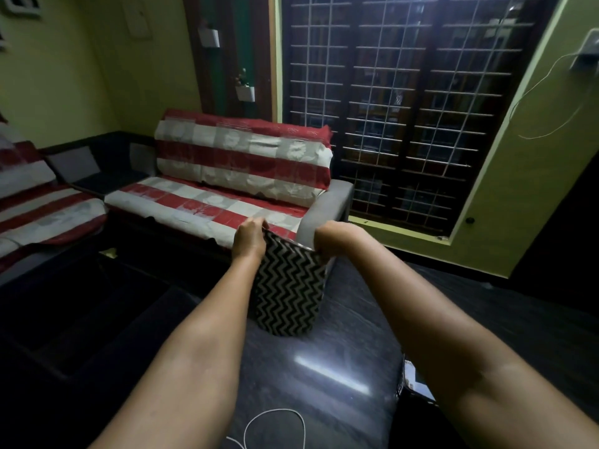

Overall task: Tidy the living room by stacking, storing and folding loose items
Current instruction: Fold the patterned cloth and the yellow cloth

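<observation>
Both hands hold a zigzag-patterned basket by its rim above the dark floor.

The left hand grips the left side of the rim of the black-and-white basket, fingers curled over the edge. The right hand grips the right side of the rim, fingers folded down over it; the fingertips are hidden. The basket stands upright between the two forearms, just in front of the sofa, which carries a red, white and grey striped cover. Whether the basket's base touches the glossy floor cannot be told. A white cable lies looped on the floor near the bottom edge of the view. A barred window stands behind the sofa to the right.
</observation>
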`<act>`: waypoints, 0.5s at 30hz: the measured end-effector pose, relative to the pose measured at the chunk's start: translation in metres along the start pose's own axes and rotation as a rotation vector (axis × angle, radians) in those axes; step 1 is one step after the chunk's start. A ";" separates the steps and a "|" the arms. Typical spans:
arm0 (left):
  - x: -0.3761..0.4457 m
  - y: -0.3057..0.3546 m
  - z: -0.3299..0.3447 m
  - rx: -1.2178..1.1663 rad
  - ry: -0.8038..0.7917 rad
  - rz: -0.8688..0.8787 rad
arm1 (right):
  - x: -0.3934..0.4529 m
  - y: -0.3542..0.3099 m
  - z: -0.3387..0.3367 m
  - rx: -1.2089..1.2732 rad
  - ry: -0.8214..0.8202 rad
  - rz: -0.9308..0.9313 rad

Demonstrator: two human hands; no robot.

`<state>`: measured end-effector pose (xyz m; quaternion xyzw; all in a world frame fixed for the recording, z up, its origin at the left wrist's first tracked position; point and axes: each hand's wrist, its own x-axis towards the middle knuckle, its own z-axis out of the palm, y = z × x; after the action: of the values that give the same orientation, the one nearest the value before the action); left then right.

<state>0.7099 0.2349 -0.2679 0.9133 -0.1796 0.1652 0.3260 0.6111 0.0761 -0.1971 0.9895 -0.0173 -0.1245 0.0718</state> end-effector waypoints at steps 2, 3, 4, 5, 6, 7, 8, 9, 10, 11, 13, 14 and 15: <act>-0.001 0.003 0.003 0.000 0.017 -0.032 | -0.002 -0.014 -0.001 0.207 -0.007 -0.080; -0.001 0.006 0.004 0.003 0.019 -0.039 | -0.004 -0.023 -0.002 0.296 -0.027 -0.119; -0.001 0.007 0.005 0.006 0.015 -0.039 | -0.005 -0.031 -0.002 0.326 -0.052 -0.148; 0.000 0.009 0.006 0.012 0.004 -0.034 | -0.004 -0.033 -0.002 0.322 -0.087 -0.156; 0.000 0.008 0.006 0.024 -0.010 -0.029 | -0.003 -0.029 -0.002 0.333 -0.123 -0.106; 0.000 0.006 0.006 0.041 -0.024 -0.021 | -0.003 -0.022 -0.002 0.336 -0.138 -0.028; 0.001 0.003 0.006 0.060 -0.036 -0.002 | -0.002 -0.010 -0.002 0.285 -0.105 0.057; 0.001 0.000 0.007 0.079 -0.058 0.027 | -0.003 0.003 -0.003 0.204 -0.028 0.136; 0.000 -0.002 0.008 0.094 -0.084 0.062 | -0.004 0.017 -0.001 0.104 0.062 0.190; 0.000 -0.003 0.010 0.108 -0.104 0.095 | -0.007 0.027 -0.001 0.031 0.147 0.201; 0.000 -0.004 0.013 0.144 -0.105 0.118 | -0.010 0.032 0.000 -0.004 0.172 0.092; 0.001 -0.003 0.012 0.154 -0.097 0.088 | -0.009 0.031 0.001 0.040 0.133 0.022; 0.001 -0.004 0.011 0.162 -0.095 0.051 | -0.007 0.030 0.004 0.101 0.109 -0.023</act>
<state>0.7146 0.2297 -0.2776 0.9386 -0.2042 0.1440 0.2377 0.6025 0.0460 -0.1946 0.9973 -0.0082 -0.0705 0.0211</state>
